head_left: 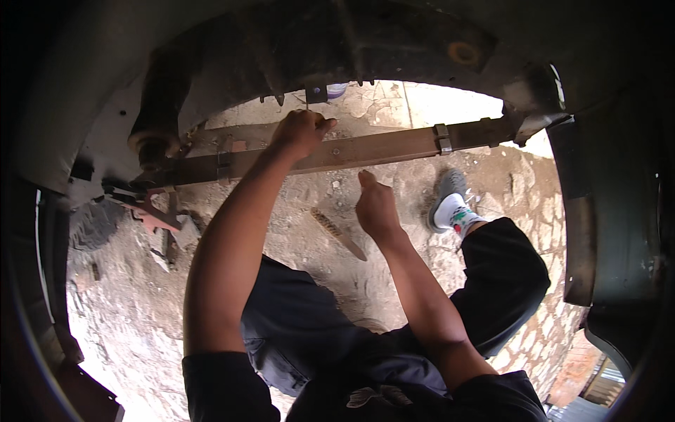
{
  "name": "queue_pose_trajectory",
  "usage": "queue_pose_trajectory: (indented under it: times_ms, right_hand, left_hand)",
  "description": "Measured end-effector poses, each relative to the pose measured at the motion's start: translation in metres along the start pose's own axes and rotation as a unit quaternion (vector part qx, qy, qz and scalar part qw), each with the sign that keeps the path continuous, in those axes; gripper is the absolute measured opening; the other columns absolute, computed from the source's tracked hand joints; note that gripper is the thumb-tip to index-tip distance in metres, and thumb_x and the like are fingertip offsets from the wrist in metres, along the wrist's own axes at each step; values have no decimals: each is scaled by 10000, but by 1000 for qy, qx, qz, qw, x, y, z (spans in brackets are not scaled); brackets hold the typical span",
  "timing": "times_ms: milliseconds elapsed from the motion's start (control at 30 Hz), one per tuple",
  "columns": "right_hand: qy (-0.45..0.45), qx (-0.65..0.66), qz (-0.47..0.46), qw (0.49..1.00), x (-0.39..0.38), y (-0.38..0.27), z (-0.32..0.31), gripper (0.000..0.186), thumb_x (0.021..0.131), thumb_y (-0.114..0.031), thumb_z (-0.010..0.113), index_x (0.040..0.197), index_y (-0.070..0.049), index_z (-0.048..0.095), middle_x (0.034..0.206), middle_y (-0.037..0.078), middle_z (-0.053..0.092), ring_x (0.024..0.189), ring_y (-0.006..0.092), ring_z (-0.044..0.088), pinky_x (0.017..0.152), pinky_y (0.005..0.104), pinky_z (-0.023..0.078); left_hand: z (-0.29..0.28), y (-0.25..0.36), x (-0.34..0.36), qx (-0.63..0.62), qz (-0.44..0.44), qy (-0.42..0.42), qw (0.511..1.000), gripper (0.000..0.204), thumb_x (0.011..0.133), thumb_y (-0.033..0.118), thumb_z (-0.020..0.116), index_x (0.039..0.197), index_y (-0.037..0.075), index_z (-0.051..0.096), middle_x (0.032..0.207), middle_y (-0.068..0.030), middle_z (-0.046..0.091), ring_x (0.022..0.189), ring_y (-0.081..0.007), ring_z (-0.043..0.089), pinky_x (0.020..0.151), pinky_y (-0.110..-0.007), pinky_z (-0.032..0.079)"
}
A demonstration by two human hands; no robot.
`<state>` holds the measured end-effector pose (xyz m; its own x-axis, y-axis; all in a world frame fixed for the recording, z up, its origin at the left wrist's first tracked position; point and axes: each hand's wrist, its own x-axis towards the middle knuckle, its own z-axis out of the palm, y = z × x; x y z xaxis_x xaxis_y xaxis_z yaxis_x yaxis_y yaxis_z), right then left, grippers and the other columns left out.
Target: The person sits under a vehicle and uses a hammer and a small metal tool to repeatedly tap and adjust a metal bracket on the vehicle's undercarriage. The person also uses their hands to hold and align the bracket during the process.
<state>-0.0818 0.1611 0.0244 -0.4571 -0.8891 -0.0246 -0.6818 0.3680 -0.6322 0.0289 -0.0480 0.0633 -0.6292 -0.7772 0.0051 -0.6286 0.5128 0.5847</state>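
Two hands work under a vehicle's wheel arch, on a rusty leaf spring that runs across beneath the dark chassis. Left hand is curled tight over the spring's top edge near its middle — whether it grips a small tool there I cannot tell. Right hand hangs just below the spring, loosely fisted, thumb up, holding nothing visible. Best to keep the left grip firm and steady the leaves from beneath — fingers clear of the clamp. A wire brush lies on the dirt ground below.
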Motion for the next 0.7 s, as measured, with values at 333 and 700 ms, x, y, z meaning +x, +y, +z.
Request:
queue_pose_trajectory:
  times_ms: [333, 700]
  right_hand:
    - [-93, 581, 327, 739, -30, 76, 70, 439, 998, -365, 647, 1312, -58, 649, 1040, 48, 705, 599, 71, 533, 566, 248, 446]
    - [-111, 580, 100, 801, -33, 7, 55, 454, 1011, -209, 638, 1435, -61, 573, 1180, 9, 700, 927, 73, 605, 765, 237, 497]
  left_hand:
    - [21, 49, -60, 77, 12, -148, 986, 675, 965, 622, 529, 829, 2, 759, 772, -217, 719, 836, -405, 726, 797, -495, 570]
    - [47, 49, -143, -90, -199, -7, 976, 461, 976, 463, 621, 1094, 25, 706, 961, -155, 757, 884, -305, 740, 773, -415, 571]
